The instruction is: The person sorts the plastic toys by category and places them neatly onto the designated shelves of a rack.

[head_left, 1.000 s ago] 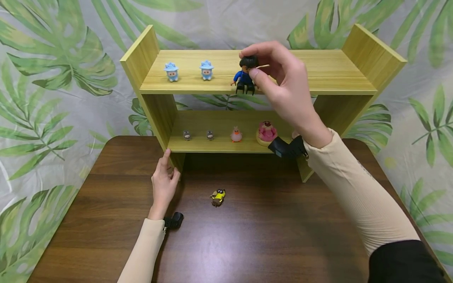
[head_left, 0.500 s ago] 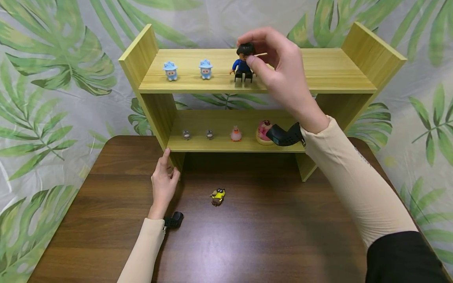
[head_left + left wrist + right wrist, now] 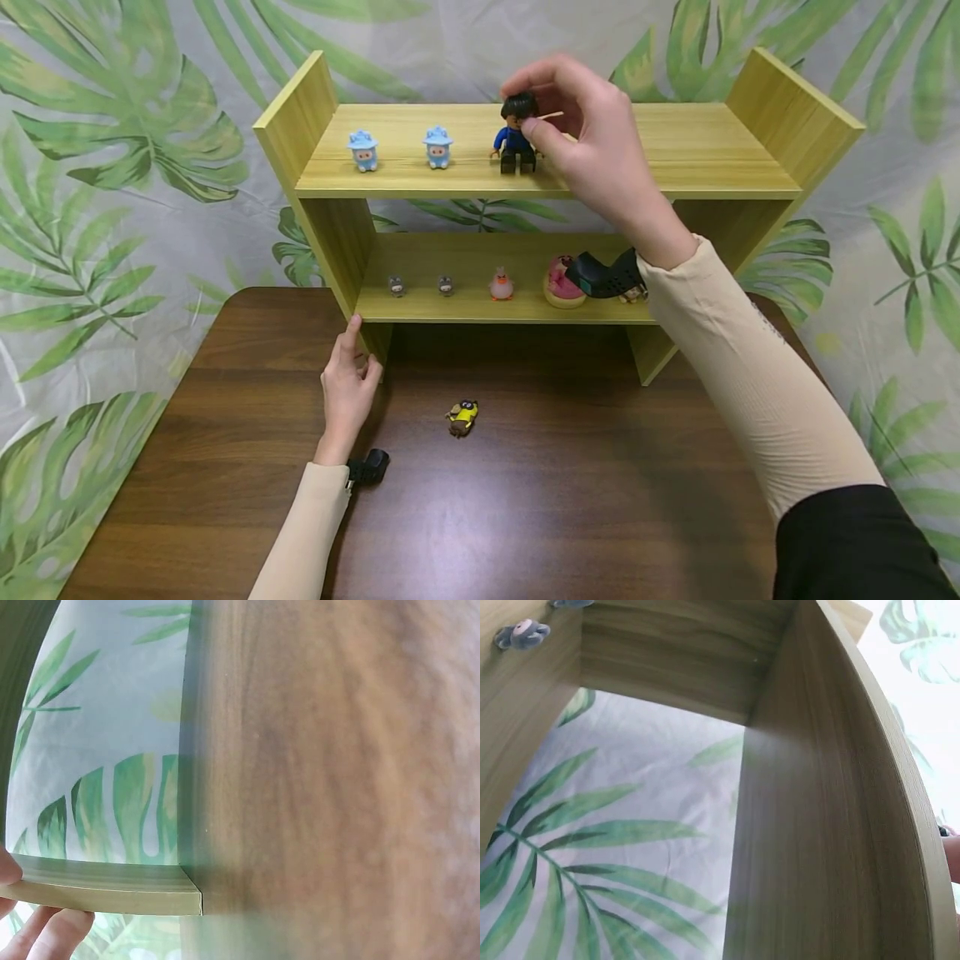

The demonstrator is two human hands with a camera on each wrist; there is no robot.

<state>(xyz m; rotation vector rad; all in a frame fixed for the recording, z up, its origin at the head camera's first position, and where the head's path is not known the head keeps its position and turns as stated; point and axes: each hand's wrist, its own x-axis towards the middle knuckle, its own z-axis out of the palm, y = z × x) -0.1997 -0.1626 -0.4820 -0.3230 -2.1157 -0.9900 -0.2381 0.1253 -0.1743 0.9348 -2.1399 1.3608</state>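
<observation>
On the upper board of a wooden shelf (image 3: 697, 158), my right hand (image 3: 600, 158) pinches a toy figure (image 3: 510, 140) by its black-haired head. The figure wears a blue top and black trousers, and it is upright with its legs at the board's surface. Just a sliver of the right hand (image 3: 952, 859) enters the right wrist view. My left hand (image 3: 348, 396) holds the shelf's left side panel low down; in the left wrist view the panel (image 3: 112, 896) lies between thumb and fingers. Two blue-hatted figurines (image 3: 364, 152) stand left of the toy figure.
Along the lower board are two small grey figurines (image 3: 396, 287), a pink bird figurine (image 3: 501, 285) and a pink bear figurine (image 3: 564, 283), partly behind the right wrist camera (image 3: 600, 275). A yellow-and-brown figurine (image 3: 462, 417) lies on the brown table (image 3: 525, 500).
The toy figure in my right hand has moved back and slightly left, from the upper board's front edge onto its surface. My left hand has stayed where it was.
</observation>
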